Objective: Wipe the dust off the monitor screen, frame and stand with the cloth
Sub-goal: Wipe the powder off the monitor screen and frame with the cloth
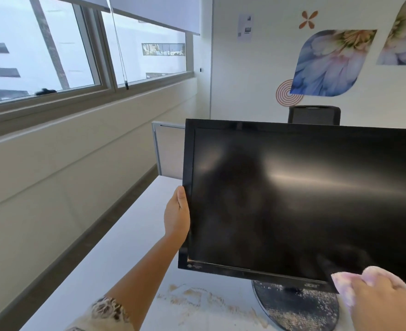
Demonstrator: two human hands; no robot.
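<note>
A black monitor (292, 199) stands on a white desk (130, 254), its dark screen tilted toward me. My left hand (177, 215) grips the monitor's left frame edge, thumb on the front and fingers hidden behind. My right hand (383, 304) holds a pale pink cloth (347, 285) bunched against the lower right of the screen and the bottom frame. The round black stand (299, 306) below is speckled with pale dust. The bottom frame near its left corner also shows dust.
Brownish dust and crumbs (197, 297) lie scattered on the desk in front of the stand. A grey partition panel (168, 149) rises behind the monitor's left side. A black chair back (314, 114) shows over the monitor. Windows line the left wall.
</note>
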